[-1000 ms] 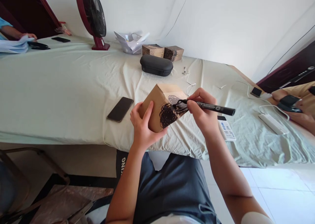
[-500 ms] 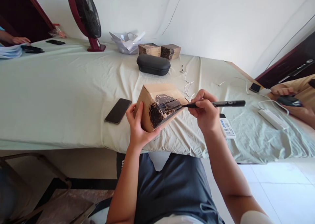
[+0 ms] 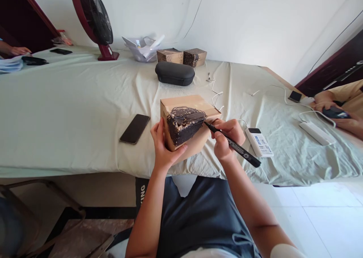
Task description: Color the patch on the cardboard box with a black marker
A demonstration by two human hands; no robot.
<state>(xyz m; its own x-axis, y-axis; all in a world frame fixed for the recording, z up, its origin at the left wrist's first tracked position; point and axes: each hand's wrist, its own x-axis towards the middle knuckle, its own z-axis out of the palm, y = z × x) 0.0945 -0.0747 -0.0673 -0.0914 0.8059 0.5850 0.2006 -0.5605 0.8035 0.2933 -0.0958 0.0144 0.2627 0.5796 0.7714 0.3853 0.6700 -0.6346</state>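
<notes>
A brown cardboard box (image 3: 198, 141) is held tilted above the table's front edge, with dense black scribbles over one corner and its neighbouring faces. My left hand (image 3: 164, 148) grips the box's left end, thumb along the lower side and fingers up the left face. Between the thumb and fingers of my right hand (image 3: 228, 137) is a black marker (image 3: 241, 150), its tip at the right end of the scribbled patch. Some fingers of that hand are close against the box's right side and partly hidden.
A phone (image 3: 135, 128) lies left of the box, a power bank (image 3: 258, 142) right. Behind are a black case (image 3: 174, 73), two small boxes (image 3: 195, 57), a plastic basket (image 3: 143, 52) and a fan (image 3: 107, 53). White cables and a power strip (image 3: 317, 133) lie near another person's hands.
The box has turned, showing more of its lower scribbled face. My right hand has moved down and left, and the marker now slants down to the right instead of lying nearly level.
</notes>
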